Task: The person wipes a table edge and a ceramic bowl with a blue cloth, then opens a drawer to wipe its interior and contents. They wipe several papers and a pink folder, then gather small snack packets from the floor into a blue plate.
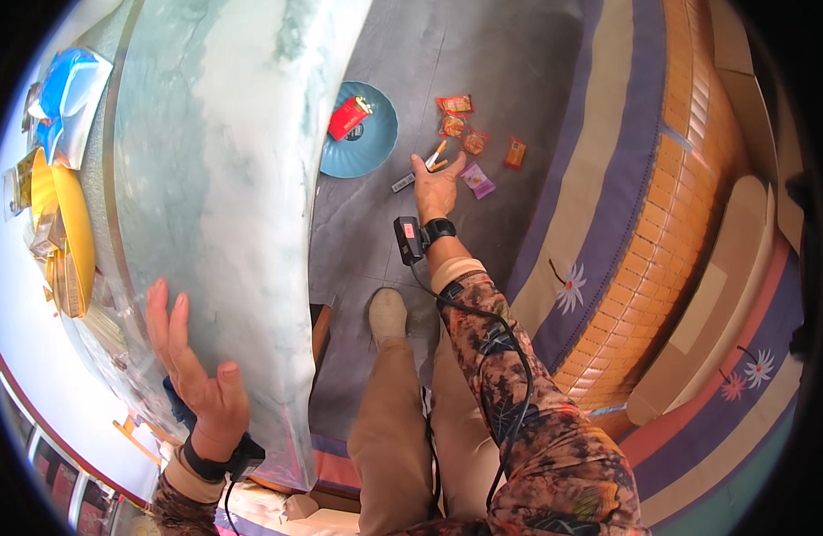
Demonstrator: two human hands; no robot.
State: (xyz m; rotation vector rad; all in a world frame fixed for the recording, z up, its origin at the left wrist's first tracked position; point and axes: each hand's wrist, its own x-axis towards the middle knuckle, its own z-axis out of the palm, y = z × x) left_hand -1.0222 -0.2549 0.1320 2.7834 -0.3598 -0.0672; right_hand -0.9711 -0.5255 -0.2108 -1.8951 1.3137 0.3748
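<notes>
My right hand (436, 192) reaches down to the grey floor with thumb and forefinger apart. Just beyond and between those fingertips lie loose cigarettes (442, 151); I see no grip on them. Beside the thumb is a small dark stick-shaped thing (403, 182), perhaps a lighter. A purple wrapped snack (478, 180) lies right of the hand. Further off are several red and orange snack packets (475, 140). A blue plate (376, 147) to the left holds a red cigarette pack (348, 117), its top open. My left hand (197, 384) is raised over the table, fingers spread, holding nothing.
A table with a pale marbled cover (224, 179) runs along my left. On its far side sit a yellow basket (70, 232) with boxes and a blue-and-white bag (72, 98). To my right is a low seat with a striped cloth (577, 196) and tan mat (626, 295).
</notes>
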